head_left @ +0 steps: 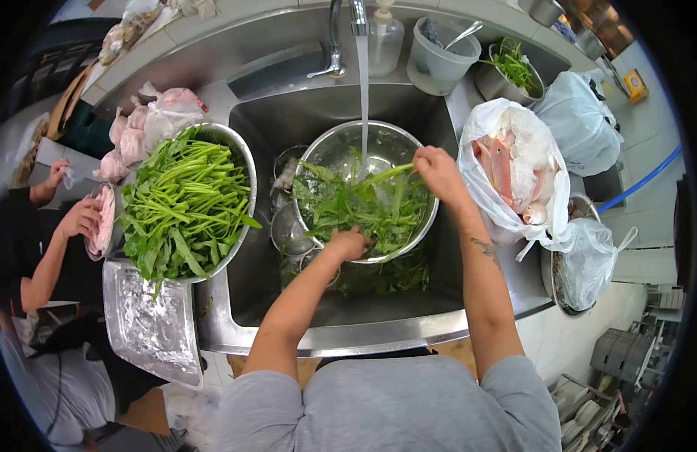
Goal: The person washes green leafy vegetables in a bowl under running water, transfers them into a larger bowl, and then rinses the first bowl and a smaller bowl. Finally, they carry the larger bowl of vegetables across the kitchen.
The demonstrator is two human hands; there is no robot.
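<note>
Green leafy stems (390, 218), which look like water spinach, lie wet in a round metal bowl (399, 151) inside the sink. Water from the faucet (358, 21) runs straight down into this bowl. At its right rim, my right hand (437, 175) is closed around the stem ends of some greens, whose leaves trail leftward into the water. My left hand (348, 245) reaches over the near rim and touches the leaves; its fingertips are hidden among them. More greens lie in the sink (446, 286) below the bowl.
A large bowl (248, 173) heaped with greens stands left, beside a metal tray (149, 324). An open plastic bag of fish (501, 169) sits right. Behind are a plastic tub (441, 68) and a soap bottle (386, 45). A co-worker's hand (81, 217) holds pale meat at far left.
</note>
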